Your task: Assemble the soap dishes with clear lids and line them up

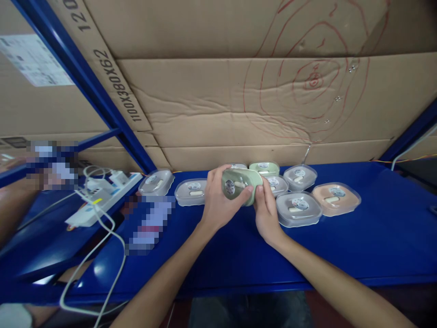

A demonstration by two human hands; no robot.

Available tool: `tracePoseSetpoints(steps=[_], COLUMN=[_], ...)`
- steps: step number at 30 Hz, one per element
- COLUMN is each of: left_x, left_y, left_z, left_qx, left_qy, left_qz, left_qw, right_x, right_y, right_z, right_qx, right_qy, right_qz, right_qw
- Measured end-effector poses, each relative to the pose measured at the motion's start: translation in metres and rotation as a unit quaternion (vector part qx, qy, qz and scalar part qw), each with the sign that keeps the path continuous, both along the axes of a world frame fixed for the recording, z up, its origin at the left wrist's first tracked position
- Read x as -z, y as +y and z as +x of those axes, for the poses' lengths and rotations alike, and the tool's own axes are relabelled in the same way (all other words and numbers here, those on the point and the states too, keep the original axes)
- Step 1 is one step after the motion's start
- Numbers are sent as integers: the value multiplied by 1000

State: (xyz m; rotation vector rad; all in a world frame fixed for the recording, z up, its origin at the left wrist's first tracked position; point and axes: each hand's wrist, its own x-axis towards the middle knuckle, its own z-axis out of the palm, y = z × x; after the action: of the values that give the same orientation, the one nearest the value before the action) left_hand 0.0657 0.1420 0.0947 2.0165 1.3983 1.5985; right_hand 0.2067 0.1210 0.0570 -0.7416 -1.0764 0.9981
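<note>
Both hands grip green box (pixel 241 186) mid-air at bench (pixel 341 246) centre: left hand (pixel 218 200) wrapped round it, right hand (pixel 265 212) pinching its 3 o'clock edge. Seven lidded boxes (pixel 298 208) sit at 12–3 o'clock.

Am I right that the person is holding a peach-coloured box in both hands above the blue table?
Not quite: the box held in the left hand and right hand is green, as the head view shows. The peach box lies on the blue table.
</note>
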Motion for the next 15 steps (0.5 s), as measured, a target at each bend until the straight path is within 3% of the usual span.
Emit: tracePoseSetpoints(steps=[11,15], left_x=[1,3], left_y=[-3,-4], left_z=[3,5], left_qx=[-3,-6], left_qy=[5,6], left_qz=[6,17], left_qw=[1000,1000], right_x=[-4,-4], right_y=[-5,-5], right_z=[0,-2], right_qx=[57,36], right_qy=[-80,-42], right_qz=[55,30], right_qw=[994,998])
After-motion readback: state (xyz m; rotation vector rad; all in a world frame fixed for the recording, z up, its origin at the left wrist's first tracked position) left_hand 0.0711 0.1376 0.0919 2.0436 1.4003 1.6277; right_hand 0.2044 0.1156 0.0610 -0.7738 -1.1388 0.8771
